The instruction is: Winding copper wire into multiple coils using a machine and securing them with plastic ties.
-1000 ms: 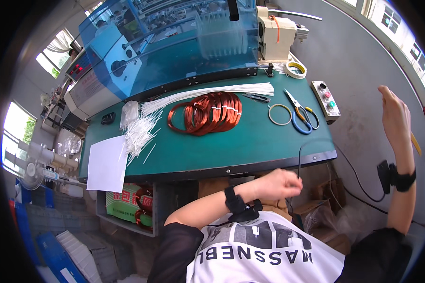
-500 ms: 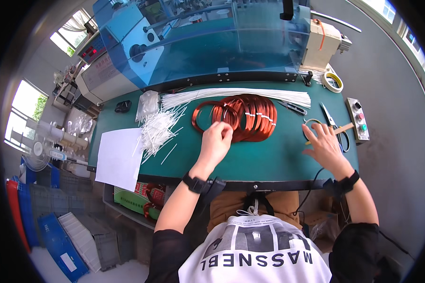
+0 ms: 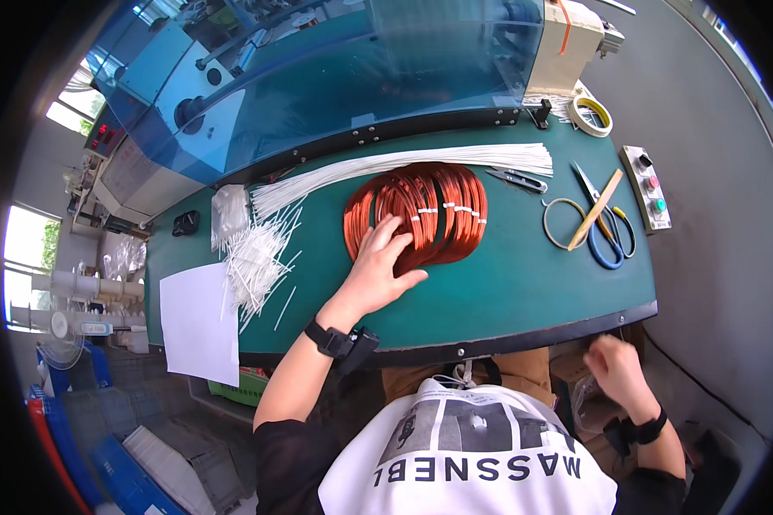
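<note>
A row of copper wire coils point(image 3: 464, 210), several banded with white ties, leans together in the middle of the green table. My left hand point(image 3: 378, 268) lies over the coils' near left side, fingers spread and thumb apart. Beyond the table's front edge, at the lower right, my right hand point(image 3: 617, 369) is curled up and somewhat blurred. Anything inside its fingers is hidden. On the right side of the table a flat wooden stick point(image 3: 594, 210) lies across blue-handled scissors point(image 3: 608, 249) and a thin ring point(image 3: 548, 225).
Cut white ties point(image 3: 253, 262) are heaped left of the coils, by a white sheet point(image 3: 199, 322). Long white strands point(image 3: 404, 163) stretch behind, near small snips point(image 3: 520, 180). A blue-covered machine point(image 3: 309, 94) spans the back; a button box point(image 3: 647, 189) and tape roll point(image 3: 591, 116) are at right.
My right hand has left the wooden stick and drawn back past the table edge. My left hand has opened from a pinch. A coil that stuck out leftward now sits against the others.
</note>
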